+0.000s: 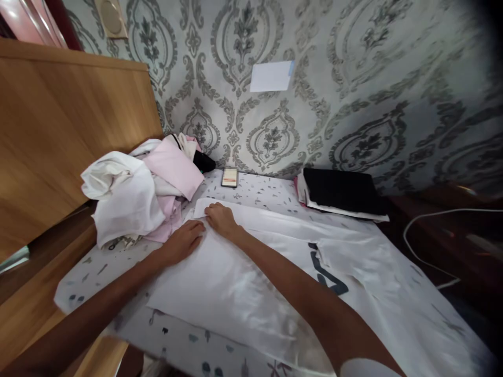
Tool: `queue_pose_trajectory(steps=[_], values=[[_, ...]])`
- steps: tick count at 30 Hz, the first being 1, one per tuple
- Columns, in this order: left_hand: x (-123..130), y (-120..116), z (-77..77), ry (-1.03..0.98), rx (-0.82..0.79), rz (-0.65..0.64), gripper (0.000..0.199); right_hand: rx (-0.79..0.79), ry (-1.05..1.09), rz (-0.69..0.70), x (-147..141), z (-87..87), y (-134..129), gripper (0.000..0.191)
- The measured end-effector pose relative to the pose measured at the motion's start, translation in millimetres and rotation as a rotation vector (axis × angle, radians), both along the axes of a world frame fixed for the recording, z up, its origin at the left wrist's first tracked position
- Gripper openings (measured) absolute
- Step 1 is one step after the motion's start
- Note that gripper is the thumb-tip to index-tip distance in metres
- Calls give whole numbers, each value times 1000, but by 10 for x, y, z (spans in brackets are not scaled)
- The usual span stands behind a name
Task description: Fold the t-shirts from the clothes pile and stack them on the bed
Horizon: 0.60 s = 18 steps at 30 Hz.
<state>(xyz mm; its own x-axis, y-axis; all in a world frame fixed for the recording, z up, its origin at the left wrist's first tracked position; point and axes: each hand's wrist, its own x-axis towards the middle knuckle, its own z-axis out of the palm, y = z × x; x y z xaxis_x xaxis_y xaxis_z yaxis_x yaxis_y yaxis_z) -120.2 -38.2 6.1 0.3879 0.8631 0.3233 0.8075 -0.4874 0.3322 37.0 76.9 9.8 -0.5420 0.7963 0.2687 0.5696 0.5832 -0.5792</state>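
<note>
A white T-shirt (236, 277) with a dark printed mark lies spread over a patterned cover, with some creases and folded layers towards the right. My right hand (221, 220) is closed at its far left edge, the fingers curled over the fabric there. Just beside it, my left hand (184, 242) rests on the left edge of the shirt, palm down with fingers stretched out. The fingertips of both hands are close together. My right forearm crosses over the shirt and hides part of it.
A loose heap of white and pink clothes (129, 193) sits at the left against a wooden panel (74, 104). A folded stack topped with black cloth (341, 189) lies at the back right. Near the wall is a small card-like item (229, 177). A white cable (416, 215) hangs at the right.
</note>
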Motion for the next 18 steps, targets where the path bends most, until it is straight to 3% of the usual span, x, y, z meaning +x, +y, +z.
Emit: queue_pose_trajectory(steps=[3,8,13,18], values=[[-72,29,-69,-24,-32,32,31,-36,152,-108,14,-87,168,13],[-4,390,-168,49,-120,28,41,-130,423,-241,110,-236,358,41],[-4,931,-175,70,-130,120,49,-211,625,-184,134,-292,339,55],[-109,1076,-182,-21,-58,137,36,-300,643,-25,136,-257,228,43]])
